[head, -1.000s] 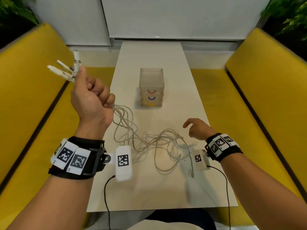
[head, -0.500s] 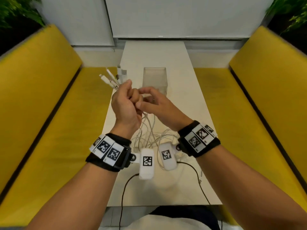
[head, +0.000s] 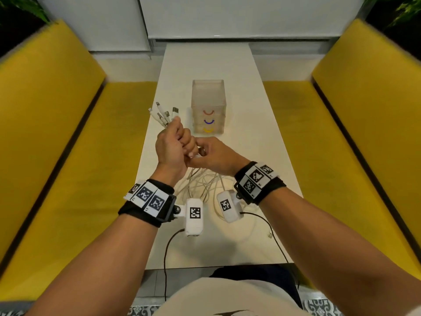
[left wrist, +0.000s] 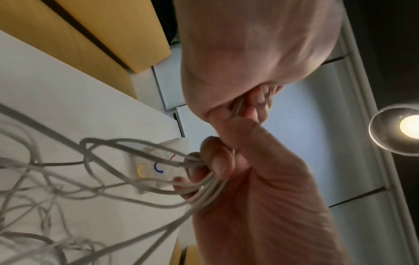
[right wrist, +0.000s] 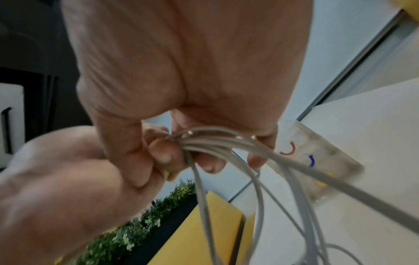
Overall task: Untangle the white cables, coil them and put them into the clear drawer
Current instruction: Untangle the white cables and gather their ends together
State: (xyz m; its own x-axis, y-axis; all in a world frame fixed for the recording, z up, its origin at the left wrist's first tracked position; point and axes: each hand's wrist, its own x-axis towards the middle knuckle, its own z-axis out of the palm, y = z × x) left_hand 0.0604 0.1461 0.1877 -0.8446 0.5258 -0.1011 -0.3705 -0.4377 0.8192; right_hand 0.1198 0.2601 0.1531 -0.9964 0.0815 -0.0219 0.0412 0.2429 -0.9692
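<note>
Left hand (head: 173, 144) fisted around a bundle of white cables (head: 200, 185), raised above the white surface (head: 250, 115) on the near side of the clear drawer unit (head: 209, 106). Cable plugs (head: 164, 114) fanned out above the fist, just left of the drawer unit and apart from it. Right hand (head: 216, 156) pressed against the left one, fingers curled and pinching the same strands just below the fist; seen from the right wrist, thumb and fingertips (right wrist: 211, 165) closed on the gathered cords (right wrist: 217, 141). Rest of the cables hanging down from both hands in a loose tangle, pooled on the surface nearer than the drawer unit, between the two wrists. One loose plug end (head: 270, 235) lying on the surface well nearer than the drawer unit, off to its right. Drawer unit standing upright on the surface beyond the hands, three stacked drawers marked by red (head: 208, 112), blue (head: 209, 121) and yellow (head: 208, 130) curved handles, all pushed in. Yellow benches (head: 68, 133) flanking the surface on both sides of the drawer unit. Seen from the left wrist, strands (left wrist: 197, 188) running out from between the curled fingers toward the drawer unit (left wrist: 156, 168).
</note>
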